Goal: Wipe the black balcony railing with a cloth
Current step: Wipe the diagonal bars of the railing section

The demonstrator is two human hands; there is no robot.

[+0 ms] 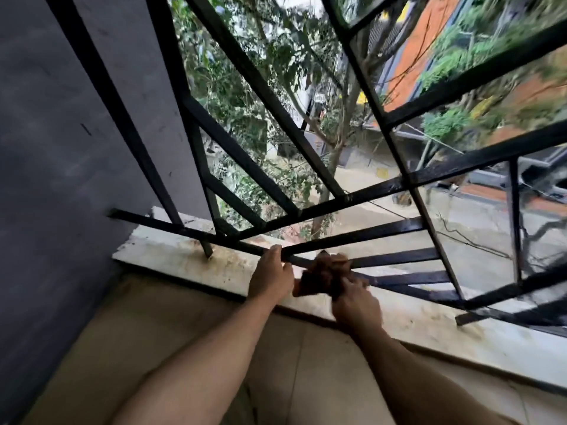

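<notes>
The black metal railing (337, 204) rises from a stained white ledge and fills the upper part of the view with crossing bars. My left hand (271, 276) grips one of the lowest bars where several bars meet. Just to its right, my right hand (354, 300) holds a bunched brown cloth (322, 276) and presses it against the same low bar. The cloth wraps over the bar and hides that stretch of it. The bars to the right look wet and shiny.
A dirty white ledge (184, 256) runs under the railing. A grey wall (61, 148) closes the left side. Beige tiles (184, 326) lie below the ledge. Beyond the bars are trees, a street and buildings far below.
</notes>
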